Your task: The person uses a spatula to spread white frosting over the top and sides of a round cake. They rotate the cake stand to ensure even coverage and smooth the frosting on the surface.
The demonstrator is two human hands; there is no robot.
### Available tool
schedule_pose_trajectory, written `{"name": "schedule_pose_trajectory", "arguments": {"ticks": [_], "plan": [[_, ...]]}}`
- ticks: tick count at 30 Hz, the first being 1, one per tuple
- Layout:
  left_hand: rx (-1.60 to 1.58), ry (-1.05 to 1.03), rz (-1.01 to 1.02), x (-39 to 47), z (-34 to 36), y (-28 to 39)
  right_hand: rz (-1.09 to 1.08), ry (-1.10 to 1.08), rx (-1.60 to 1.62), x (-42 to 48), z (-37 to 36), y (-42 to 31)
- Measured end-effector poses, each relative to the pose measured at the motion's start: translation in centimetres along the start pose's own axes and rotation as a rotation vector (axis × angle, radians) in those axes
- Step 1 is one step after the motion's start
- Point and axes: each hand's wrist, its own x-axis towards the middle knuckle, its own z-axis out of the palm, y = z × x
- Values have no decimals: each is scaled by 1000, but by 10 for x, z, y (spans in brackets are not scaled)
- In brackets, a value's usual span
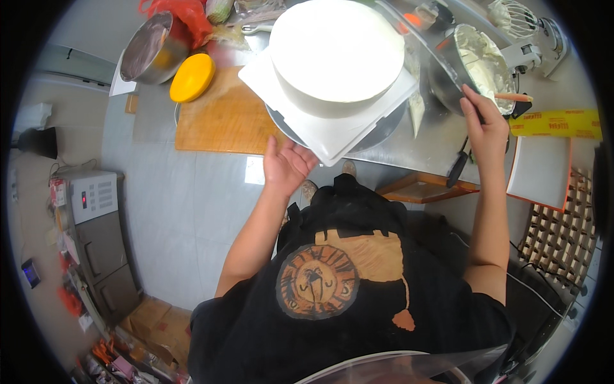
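Note:
A large round cake coated in white cream (338, 53) stands on a square white board (331, 146), over a round grey turntable (383, 132). My left hand (290, 163) is palm up with spread fingers at the turntable's near left edge, holding nothing. Between the fingers and thumb of my right hand (487, 117) is one end of a long, thin, translucent strip or scraper (431, 48), which reaches up to the cake's far right side; its exact kind cannot be told. Just beyond that hand a metal mixer bowl (448, 79) holds white cream (479, 62) and an orange-handled tool (513, 97).
A wooden board (220, 120), a yellow round lid (193, 78) and a steel bowl (148, 48) lie left of the cake. Right of it are a piping bag (416, 113), a black-handled tool (458, 168) and a stand mixer (532, 55) with a cream-covered whisk (515, 17).

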Motion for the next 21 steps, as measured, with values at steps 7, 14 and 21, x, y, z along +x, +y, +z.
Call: {"name": "schedule_pose_trajectory", "arguments": {"ticks": [7,14,21], "plan": [[-58,15,181,15,-4,22,9,-125,16,-19,4,-10],[60,-158,-16,1,1,-6,-74,-128,46,-18,-6,-16],[-190,-532,158,42,-55,43,-8,-150,20,-35,-16,0]]}}
